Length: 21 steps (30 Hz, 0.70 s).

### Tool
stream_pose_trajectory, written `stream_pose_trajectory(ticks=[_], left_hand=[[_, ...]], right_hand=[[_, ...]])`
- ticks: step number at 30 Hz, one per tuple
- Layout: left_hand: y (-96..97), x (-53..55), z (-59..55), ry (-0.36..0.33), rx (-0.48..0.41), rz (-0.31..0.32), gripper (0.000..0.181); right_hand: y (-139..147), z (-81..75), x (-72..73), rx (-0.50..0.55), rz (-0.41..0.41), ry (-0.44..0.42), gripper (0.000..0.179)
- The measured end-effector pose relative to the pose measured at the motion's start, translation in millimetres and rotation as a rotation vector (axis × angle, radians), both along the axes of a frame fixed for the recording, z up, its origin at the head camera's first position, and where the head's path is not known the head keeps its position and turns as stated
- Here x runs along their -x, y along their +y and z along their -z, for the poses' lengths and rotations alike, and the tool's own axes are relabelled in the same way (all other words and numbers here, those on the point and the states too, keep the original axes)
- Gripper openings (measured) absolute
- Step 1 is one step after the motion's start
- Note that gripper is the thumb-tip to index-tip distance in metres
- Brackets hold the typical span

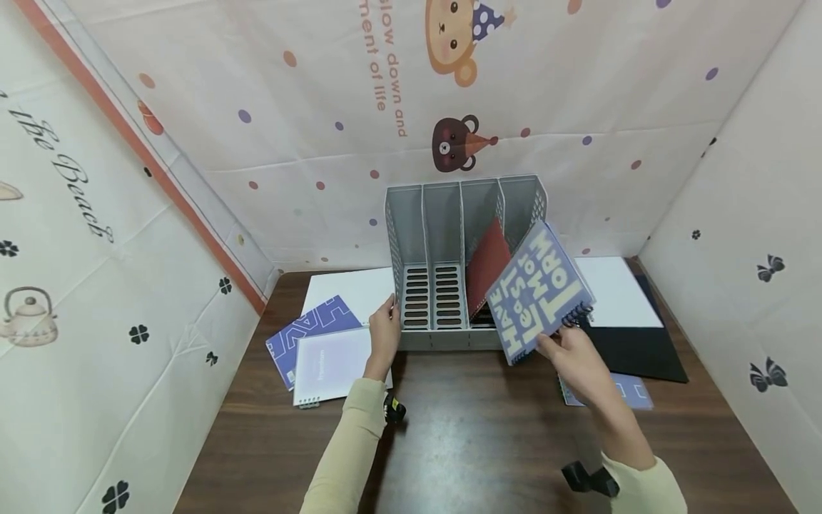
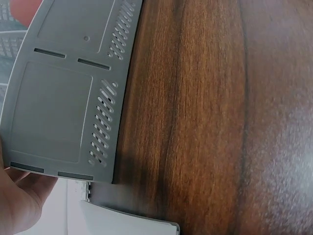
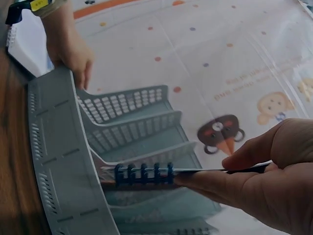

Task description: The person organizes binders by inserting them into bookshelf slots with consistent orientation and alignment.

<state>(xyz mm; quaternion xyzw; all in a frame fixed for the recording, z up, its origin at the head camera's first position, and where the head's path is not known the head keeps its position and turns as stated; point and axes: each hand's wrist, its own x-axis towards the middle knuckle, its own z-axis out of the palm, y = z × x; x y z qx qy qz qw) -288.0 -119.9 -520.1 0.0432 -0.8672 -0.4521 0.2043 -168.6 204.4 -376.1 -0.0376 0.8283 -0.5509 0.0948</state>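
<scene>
A grey desktop file rack (image 1: pixel 443 342) with four upright compartments stands against the back wall. My left hand (image 1: pixel 384 335) grips its left front corner; the left wrist view has the fingers behind the rack's front wall (image 2: pixel 51 112). My right hand (image 1: pixel 581 364) pinches a blue spiral notebook (image 1: pixel 538 289) with large yellow lettering, tilted over the two right compartments. In the right wrist view this notebook's coil (image 3: pixel 144 174) shows edge-on, with the thumb on one side and the fingers on the other. A dark red notebook (image 1: pixel 486 270) leans in the third compartment from the left.
Left of the rack lie a purple-blue booklet (image 1: pixel 315 325), a pale lilac spiral notebook (image 1: pixel 329 364) and a white sheet (image 1: pixel 347 287). On the right are a white pad (image 1: pixel 619 293), a black folder (image 1: pixel 642 351) and a blue notebook (image 1: pixel 632 390). Patterned cloth walls enclose the table.
</scene>
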Motion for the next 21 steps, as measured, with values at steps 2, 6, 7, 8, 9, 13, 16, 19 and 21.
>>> stream_pose_trajectory(ticks=[2, 6, 7, 8, 9, 13, 16, 19, 21], left_hand=[[-0.2, 0.6, 0.4, -0.003, -0.003, -0.002, 0.035], [-0.9, 1.1, 0.5, 0.000, -0.002, -0.005, 0.035], [-1.1, 1.2, 0.2, 0.002, 0.001, -0.006, 0.035], [-1.4, 1.2, -0.1, 0.006, 0.003, -0.008, 0.035], [-1.7, 1.2, -0.4, 0.008, 0.006, -0.012, 0.035], [-2.1, 0.6, -1.1, 0.009, 0.016, -0.026, 0.035], [-1.2, -0.8, -1.3, 0.004, 0.012, -0.019, 0.035], [0.2, -2.2, -1.1, 0.018, -0.001, -0.007, 0.035], [0.9, -3.0, -1.2, 0.044, -0.002, -0.006, 0.035]], right_hand=[[5.1, 0.7, -4.6, -0.014, 0.015, -0.003, 0.051], [12.3, 1.6, -9.5, -0.066, 0.033, -0.005, 0.051], [13.3, 2.0, -9.6, -0.075, 0.035, -0.003, 0.051], [13.7, 2.3, -9.4, -0.071, 0.036, -0.004, 0.051], [13.9, 2.8, -8.6, -0.064, 0.038, -0.006, 0.051], [10.5, 6.0, -2.1, 0.001, 0.055, -0.007, 0.051], [5.7, 9.2, 4.9, 0.024, 0.079, 0.002, 0.051], [1.0, 13.2, 13.4, 0.028, 0.095, 0.021, 0.051], [-1.9, 16.1, 19.4, 0.045, 0.102, 0.037, 0.052]])
